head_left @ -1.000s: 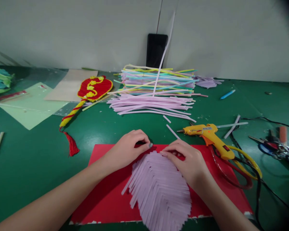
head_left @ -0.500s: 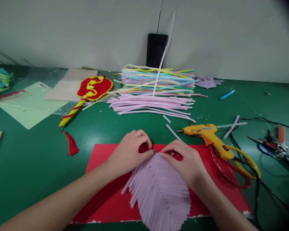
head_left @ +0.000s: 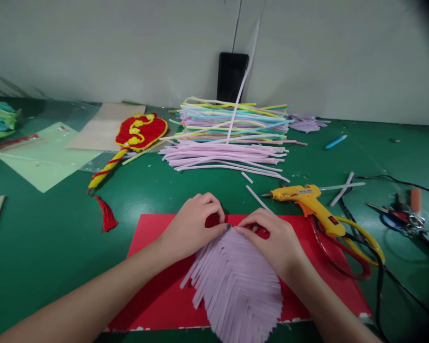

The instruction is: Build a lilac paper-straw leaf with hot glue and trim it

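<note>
Beyond both of your grips, a pale grey wall (head_left: 128, 47) spans the back, with a thin dark line running up it. Below it spreads the green counter (head_left: 157, 190), glossy and flecked with small pale bits. Directly under your grips lies a red sheet (head_left: 157, 290), its near edge showing white patches.

On that sheet, the lilac leaf-shaped piece (head_left: 243, 281) reaches from your fingertips towards you, its lower end past the sheet's near edge. Your left grip (head_left: 191, 226) and right grip (head_left: 277, 240) pinch its far tip from either side, thumbs and fingers almost meeting; whether a loose strip is between them, you can't tell.

Straight ahead of your grips lie the coloured stems (head_left: 225, 155), lilac ones nearest. Left of your left grip and farther off is a red-and-yellow fan (head_left: 141, 131) with a tassel. Just beyond your right grip, to its right, rests the yellow glue gun (head_left: 323, 214). A dark phone (head_left: 231, 76) leans on the wall behind the stems.
</note>
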A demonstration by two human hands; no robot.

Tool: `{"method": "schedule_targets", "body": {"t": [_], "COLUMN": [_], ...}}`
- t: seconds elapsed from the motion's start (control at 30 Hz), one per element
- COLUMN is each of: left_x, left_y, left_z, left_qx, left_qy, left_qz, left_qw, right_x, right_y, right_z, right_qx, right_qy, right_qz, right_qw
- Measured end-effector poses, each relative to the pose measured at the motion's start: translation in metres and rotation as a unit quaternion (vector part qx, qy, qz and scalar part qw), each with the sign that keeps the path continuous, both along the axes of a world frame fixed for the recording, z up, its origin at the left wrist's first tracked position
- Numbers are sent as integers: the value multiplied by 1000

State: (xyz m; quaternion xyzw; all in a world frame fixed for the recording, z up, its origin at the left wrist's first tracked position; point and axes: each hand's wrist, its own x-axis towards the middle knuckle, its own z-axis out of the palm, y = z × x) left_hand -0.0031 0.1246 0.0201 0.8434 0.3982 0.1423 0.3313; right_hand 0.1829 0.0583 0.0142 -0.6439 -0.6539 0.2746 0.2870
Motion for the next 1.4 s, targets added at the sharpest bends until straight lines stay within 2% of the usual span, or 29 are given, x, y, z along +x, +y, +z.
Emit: {"method": "schedule_targets", "body": {"t": [0.17, 0.3, 0.37, 0.47, 0.53, 0.63, 0.7, 0.8, 0.97, 1.1, 1.17, 1.23, 1.4], "left_x": [-1, -5, -5, 5, 17, 42, 58, 75, 80, 57, 37, 14, -34], "left_y": [1, 4, 9, 23, 37, 59, 70, 82, 88, 69, 49, 26, -34], "left_z": [1, 0, -1, 3, 7, 13, 15, 14, 18, 40, 52, 59, 55], "left_qx": [-16, -20, 26, 140, 210, 295, 325, 325, 314, 308, 281, 240, 142], "left_qy": [-17, -32, -31, 24, 76, 120, 149, 172, 175, 174, 164, 182, 264], "left_qz": [2, 5, 2, -30, -66, -79, -89, -133, -135, -84, -11, 20, 153], "left_qw": [1000, 999, 999, 989, 972, 945, 930, 921, 923, 932, 946, 954, 942], "right_x": [2, 8, 12, 21, 32, 57, 77, 102, 115, 110, 109, 109, 112], "right_y": [-1, 0, 0, 2, 0, -6, -13, -22, -23, -15, -12, -10, -11], "right_z": [7, 16, 20, 26, 30, 33, 31, 22, 4, -1, -2, -4, -12], "right_qx": [27, 61, 73, 101, 133, 172, 159, 105, 79, 67, 66, 80, 121], "right_qy": [25, 30, 33, 19, -9, -95, -168, -235, -262, -279, -279, -273, -238], "right_qz": [-29, -86, -115, -149, -166, -181, -208, -233, -204, -197, -197, -194, -206], "right_qw": [999, 994, 990, 984, 977, 964, 951, 938, 940, 937, 938, 939, 941]}}
